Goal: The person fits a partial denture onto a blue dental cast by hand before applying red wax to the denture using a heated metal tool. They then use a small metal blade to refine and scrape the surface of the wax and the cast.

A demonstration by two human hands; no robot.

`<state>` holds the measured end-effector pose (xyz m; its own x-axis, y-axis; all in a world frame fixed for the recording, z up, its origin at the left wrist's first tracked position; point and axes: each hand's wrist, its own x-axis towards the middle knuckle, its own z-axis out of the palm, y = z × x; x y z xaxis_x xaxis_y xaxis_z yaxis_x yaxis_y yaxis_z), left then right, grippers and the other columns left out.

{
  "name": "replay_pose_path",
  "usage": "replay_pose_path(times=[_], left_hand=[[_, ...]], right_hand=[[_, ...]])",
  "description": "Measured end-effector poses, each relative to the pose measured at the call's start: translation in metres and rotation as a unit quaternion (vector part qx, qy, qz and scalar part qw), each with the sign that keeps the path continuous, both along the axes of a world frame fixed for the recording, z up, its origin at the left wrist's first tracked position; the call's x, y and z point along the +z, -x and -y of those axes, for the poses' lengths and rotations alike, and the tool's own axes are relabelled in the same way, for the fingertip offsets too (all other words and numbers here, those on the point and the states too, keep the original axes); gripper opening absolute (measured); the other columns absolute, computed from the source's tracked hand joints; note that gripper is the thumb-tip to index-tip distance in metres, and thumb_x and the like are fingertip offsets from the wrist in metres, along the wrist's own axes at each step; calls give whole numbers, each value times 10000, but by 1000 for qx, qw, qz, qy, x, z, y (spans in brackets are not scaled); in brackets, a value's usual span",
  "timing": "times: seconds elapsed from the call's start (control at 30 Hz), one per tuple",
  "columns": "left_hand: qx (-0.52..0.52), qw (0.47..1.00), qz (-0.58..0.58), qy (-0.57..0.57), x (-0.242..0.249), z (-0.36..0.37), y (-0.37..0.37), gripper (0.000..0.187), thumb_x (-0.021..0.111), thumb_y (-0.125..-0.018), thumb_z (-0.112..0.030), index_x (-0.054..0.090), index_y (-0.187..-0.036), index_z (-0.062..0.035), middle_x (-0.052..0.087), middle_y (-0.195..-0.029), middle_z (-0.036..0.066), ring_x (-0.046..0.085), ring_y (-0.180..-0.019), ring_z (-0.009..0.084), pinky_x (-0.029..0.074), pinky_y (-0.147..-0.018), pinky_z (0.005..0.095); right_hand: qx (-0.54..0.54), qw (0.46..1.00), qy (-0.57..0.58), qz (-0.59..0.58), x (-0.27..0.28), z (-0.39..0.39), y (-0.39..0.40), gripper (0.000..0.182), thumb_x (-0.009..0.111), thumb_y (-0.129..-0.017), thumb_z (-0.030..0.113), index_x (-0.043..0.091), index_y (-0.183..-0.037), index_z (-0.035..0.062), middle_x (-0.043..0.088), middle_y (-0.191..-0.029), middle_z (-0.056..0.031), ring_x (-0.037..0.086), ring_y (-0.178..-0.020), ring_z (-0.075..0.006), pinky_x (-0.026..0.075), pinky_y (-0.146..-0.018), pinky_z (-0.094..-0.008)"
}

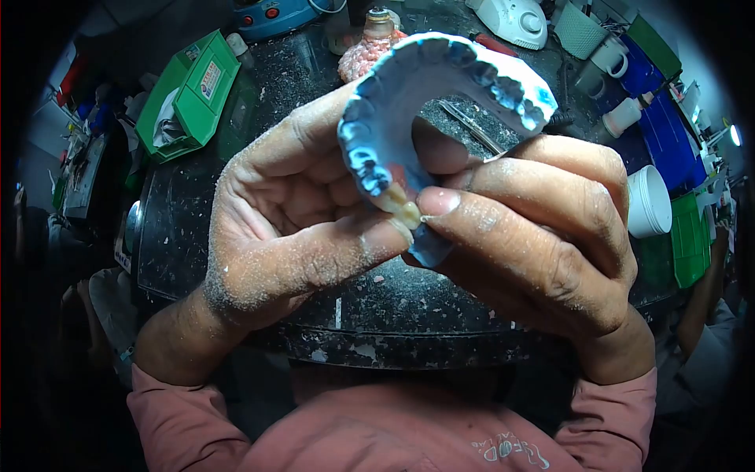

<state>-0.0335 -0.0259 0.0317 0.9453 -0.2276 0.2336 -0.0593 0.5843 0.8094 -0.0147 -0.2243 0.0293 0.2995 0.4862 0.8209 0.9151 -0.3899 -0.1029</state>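
Note:
Raised above the bench, a horseshoe-shaped dental cast (397,94) shows a row of teeth marked in dark blue. My left hand (275,212) grips its left side, thumb below and fingers behind. At the cast's near left end sits a small piece of tooth-coloured denture teeth (403,206) with a bit of pink. My left thumb presses against these teeth. From the other side, my right hand (543,228) holds the cast, one fingertip touching the same teeth and the other fingers curled. Pale dust coats both hands.
A green bin (193,98) stands at the left on the speckled black bench (377,334). Behind the cast are a pink lumpy mass (366,59) and a blue device (275,17). A white tub (649,202), a bottle (625,116) and blue bins (668,145) stand right. Other people sit at both sides.

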Motion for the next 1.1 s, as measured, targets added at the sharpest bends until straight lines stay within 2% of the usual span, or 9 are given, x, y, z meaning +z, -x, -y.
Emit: replay_pose_path(times=[0.17, 0.23, 0.37, 0.63, 0.7, 0.8, 0.87, 1.1], left_hand=[[-16, 1000, 5, 15, -2, -1, -1, 463, 686, -685, 87, 582, -1125, -14, 642, -1019, 112, 641, -986, 250, 502, -920, 400], [-21, 999, 7, 24, -2, 0, -1, 465, 689, -690, 84, 582, -1130, -20, 647, -1016, 111, 645, -983, 255, 503, -921, 404], [-6, 1000, 7, 12, -1, -1, -1, 450, 682, -706, 86, 584, -1130, -30, 651, -1008, 101, 650, -975, 248, 502, -922, 407], [-28, 999, 40, 13, -7, -2, -4, 417, 650, -729, 83, 589, -1123, -38, 633, -1041, 89, 615, -1029, 218, 458, -970, 364], [-8, 999, 31, 8, -7, -1, -3, 408, 636, -741, 77, 586, -1131, -32, 631, -1068, 92, 610, -1045, 218, 449, -981, 357], [-20, 999, 41, 10, -10, -3, -4, 409, 631, -749, 72, 581, -1142, -27, 629, -1090, 96, 612, -1050, 225, 449, -988, 358], [-17, 999, 31, 10, -8, -1, -3, 415, 629, -751, 72, 576, -1151, -27, 628, -1097, 103, 612, -1053, 229, 450, -991, 361], [-3, 999, 38, 26, -9, 3, -2, 435, 628, -766, 59, 546, -1186, -22, 618, -1114, 129, 609, -1072, 241, 455, -998, 381]], right_hand=[[10, 1000, 1, 15, -1, -1, -5, 515, 848, -631, 51, 653, -1098, 146, 609, -998, 0, 577, -911, -182, 514, -761, -273], [38, 998, -56, 6, -4, -4, -7, 511, 848, -631, 58, 654, -1098, 133, 606, -990, -11, 575, -902, -182, 513, -750, -276], [36, 999, -18, 14, -2, 1, -8, 501, 844, -639, 61, 662, -1099, 139, 602, -990, -9, 580, -902, -183, 520, -764, -276], [41, 998, -35, 43, -9, -4, -15, 505, 839, -652, 53, 661, -1119, 121, 606, -1018, -24, 601, -913, -186, 536, -762, -279], [38, 998, -39, 42, -9, -4, -14, 499, 837, -655, 51, 662, -1119, 114, 608, -1026, -28, 605, -923, -188, 541, -761, -280], [39, 998, -31, 37, -8, -4, -14, 490, 832, -655, 42, 662, -1111, 90, 615, -1038, -38, 614, -928, -193, 550, -761, -285], [33, 996, -15, 85, -8, -4, -18, 485, 828, -655, 42, 657, -1108, 68, 623, -1037, -48, 622, -923, -196, 548, -758, -293], [30, 997, -11, 73, -8, -5, -19, 475, 818, -663, 36, 655, -1108, 61, 637, -1024, -60, 635, -908, -197, 540, -758, -301]])
